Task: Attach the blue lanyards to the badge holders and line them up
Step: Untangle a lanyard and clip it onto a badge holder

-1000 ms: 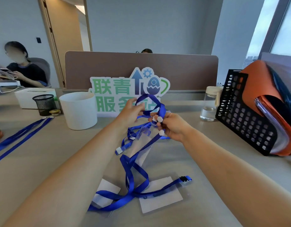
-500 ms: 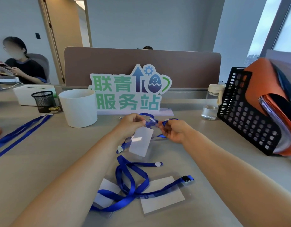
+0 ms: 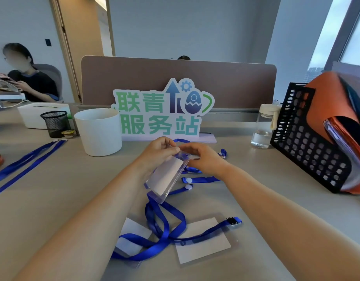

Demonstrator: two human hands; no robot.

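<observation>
Beige desk (image 3: 53, 199), brown partition (image 3: 175, 78) behind it, window at right. White cup (image 3: 99, 131): contents can't be seen. Mesh pen cup (image 3: 55, 123) is just left of it. Bottle (image 3: 263, 126) holds a little water. Black file rack (image 3: 308, 142) holds an orange folder (image 3: 327, 102) and papers. Blue lanyard (image 3: 154, 220) lies tangled mid-desk over two flat badge holders (image 3: 201, 246). Two more lanyards (image 3: 39, 152) lie straight at left. Left hand (image 3: 158, 151) and right hand (image 3: 203, 157) both pinch the top edge of a clear badge holder (image 3: 167, 177). It's tilted above the desk, in front of the sign (image 3: 160, 114), hiding part of the tangle.
</observation>
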